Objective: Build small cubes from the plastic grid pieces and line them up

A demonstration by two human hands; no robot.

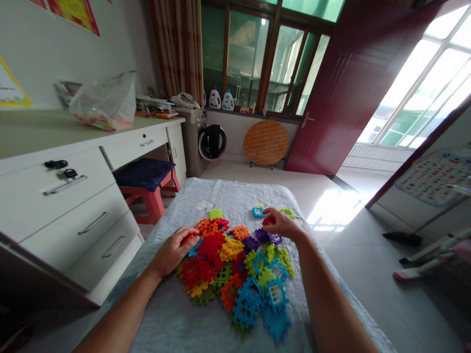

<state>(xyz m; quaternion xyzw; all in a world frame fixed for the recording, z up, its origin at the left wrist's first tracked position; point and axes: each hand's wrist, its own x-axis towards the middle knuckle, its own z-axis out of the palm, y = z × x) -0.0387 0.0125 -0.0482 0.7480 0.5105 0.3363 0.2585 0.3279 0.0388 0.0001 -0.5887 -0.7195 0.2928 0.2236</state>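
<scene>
A heap of colourful plastic interlocking tiles (235, 269) lies on a grey-blue cloth-covered surface (221, 196) in front of me. My left hand (174, 250) rests at the heap's left edge, its fingers closed on an orange-red tile (187, 239). At the heap's far right my right hand (281, 223) pinches a small red tile (268, 220). Just beyond that hand lie a cyan tile (258, 211) and a green tile (288, 212). Another green tile (215, 214) sits apart at the far left of the heap.
A white desk with drawers (73, 196) runs along the left, a clear plastic bag (105, 100) on top. A red stool with a blue cushion (147, 184) stands under it. A washing machine (206, 139), a round wooden tabletop (266, 142) and a dark red door (353, 88) are beyond.
</scene>
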